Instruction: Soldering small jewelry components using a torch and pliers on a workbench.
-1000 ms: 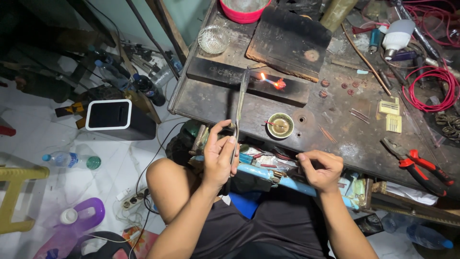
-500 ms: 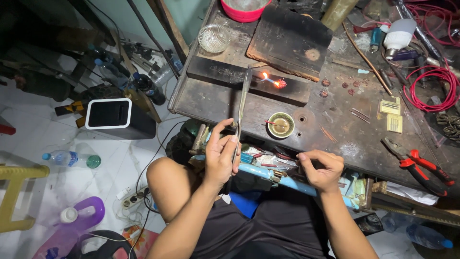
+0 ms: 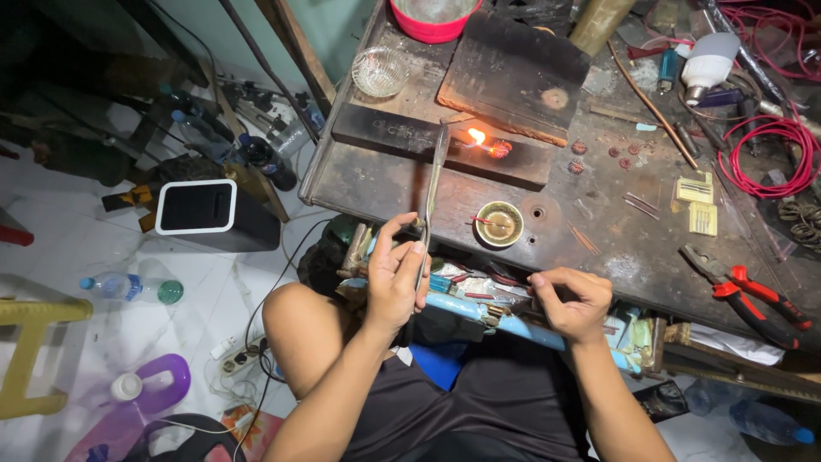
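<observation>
While the dark scorched table (image 3: 402,184) fills the upper right of the head view, a long black block (image 3: 410,137) lies across it with a small glowing piece (image 3: 499,151) burning on its right part, flame just left of it. Left hand (image 3: 395,282) sits at the table's near edge, its grip closed around the handles of long metal tongs (image 3: 434,184); tongs run upward, tips over the black block just left of the flame, not clearly touching the glowing piece. Right hand (image 3: 571,301) rests at the near edge, well right of the left hand, fingers pinched narrow on something thin and red; cannot tell what exactly. Between the hands, further up, a small round brass dish (image 3: 499,224) sits on the table. Red-handled pliers (image 3: 748,287) lie far right, coiled red wire (image 3: 770,158) above them. Pink bowl (image 3: 432,17) and glass dish (image 3: 380,71) at the far edge. Black box (image 3: 209,214) and plastic bottle (image 3: 128,287) on the floor, left.
</observation>
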